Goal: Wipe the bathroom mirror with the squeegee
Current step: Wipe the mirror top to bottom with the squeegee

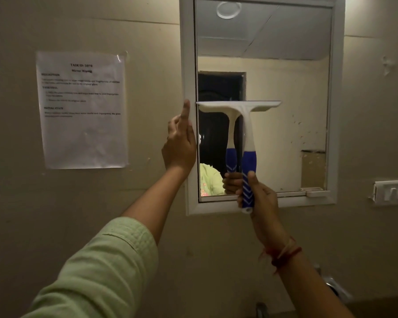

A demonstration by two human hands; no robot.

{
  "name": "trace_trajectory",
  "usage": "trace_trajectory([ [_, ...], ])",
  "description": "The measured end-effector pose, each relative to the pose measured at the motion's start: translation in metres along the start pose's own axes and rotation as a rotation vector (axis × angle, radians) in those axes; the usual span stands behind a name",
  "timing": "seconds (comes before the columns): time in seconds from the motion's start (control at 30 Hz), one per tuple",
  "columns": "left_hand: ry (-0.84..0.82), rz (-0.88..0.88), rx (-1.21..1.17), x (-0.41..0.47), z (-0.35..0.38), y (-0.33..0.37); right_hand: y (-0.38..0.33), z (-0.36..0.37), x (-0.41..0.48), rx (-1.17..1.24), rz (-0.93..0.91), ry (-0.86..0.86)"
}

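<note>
a: where is the squeegee [246, 125] as we see it?
b: up on the mirror [285, 88], on the left half of the glass. its white blade lies level about halfway up, with the left end at the inner edge of the white frame [189, 65]. the handle hangs straight down from the blade's middle, white above and blue below.
a: and our right hand [260, 196]?
b: wrapped round the blue grip near its bottom end, thumb laid upward along the front. a red thread band [283, 255] circles that wrist.
a: what about our left hand [179, 145]?
b: it rests on the frame's left side, level with the handle, its back toward us. the forefinger points straight up, its tip just left of the blade's end. the hand grasps nothing and lies loose against the frame. a pale green sleeve [101, 271] covers that forearm, nearer to us.
a: does the glass show anything?
b: the squeegee's double and the gripping fingers, just left of the real ones, and small specks [301, 131] on the right half.
a: and around the mirror?
b: a printed sheet [83, 111] is stuck to the wall well to the left, and most of its text is too blurred for us to read. a white hook rail [393, 191] sits on the wall to the right, near the frame's lower corner.
</note>
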State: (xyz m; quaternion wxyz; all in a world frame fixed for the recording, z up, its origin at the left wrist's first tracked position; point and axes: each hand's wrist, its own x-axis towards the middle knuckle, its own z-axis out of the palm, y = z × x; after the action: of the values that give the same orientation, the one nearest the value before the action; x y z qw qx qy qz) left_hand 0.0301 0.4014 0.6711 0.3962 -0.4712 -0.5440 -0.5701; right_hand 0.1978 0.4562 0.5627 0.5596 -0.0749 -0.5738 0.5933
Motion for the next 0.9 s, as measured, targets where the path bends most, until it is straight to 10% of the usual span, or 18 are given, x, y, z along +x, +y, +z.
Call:
trace_trajectory([
  [0.9, 0.027, 0.011, 0.024, -0.001, 0.002, -0.003, 0.031, -0.012, -0.039, -0.074, 0.099, -0.008],
])
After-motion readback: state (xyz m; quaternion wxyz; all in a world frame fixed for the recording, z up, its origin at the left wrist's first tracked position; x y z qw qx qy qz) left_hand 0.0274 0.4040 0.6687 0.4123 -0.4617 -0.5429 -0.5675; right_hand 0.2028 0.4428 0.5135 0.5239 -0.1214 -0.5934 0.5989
